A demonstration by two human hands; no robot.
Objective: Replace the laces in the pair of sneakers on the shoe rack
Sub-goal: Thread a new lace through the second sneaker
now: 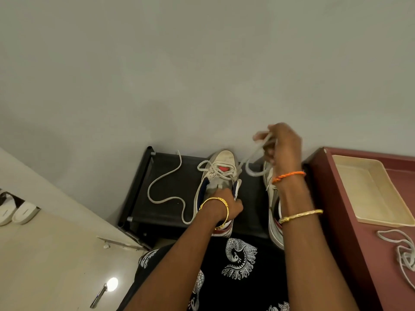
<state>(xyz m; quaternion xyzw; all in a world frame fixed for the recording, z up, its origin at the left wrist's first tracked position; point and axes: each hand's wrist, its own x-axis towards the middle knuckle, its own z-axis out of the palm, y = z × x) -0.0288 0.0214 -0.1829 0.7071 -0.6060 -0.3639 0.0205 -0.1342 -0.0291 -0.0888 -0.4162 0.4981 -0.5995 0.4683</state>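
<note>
- My left hand grips the white low-top sneaker mid-shelf on the black fabric shoe rack.
- My right hand, raised over the rack's back edge, pinches its white cord lace.

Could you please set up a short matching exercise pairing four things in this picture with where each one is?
Things:
1. Worn white sneaker with a red tongue patch
2. Shallow cream rectangular tray
3. Loose bundle of white lace
4. Right hand

Places:
A. On the maroon cabinet top, nearer the person than the tray
B. Raised above the black shoe rack, pulling a white lace
C. On the black shoe rack, steadied by the left hand
D. On the maroon cabinet top, near the wall

Pairs: 1-C, 2-D, 3-A, 4-B
</note>
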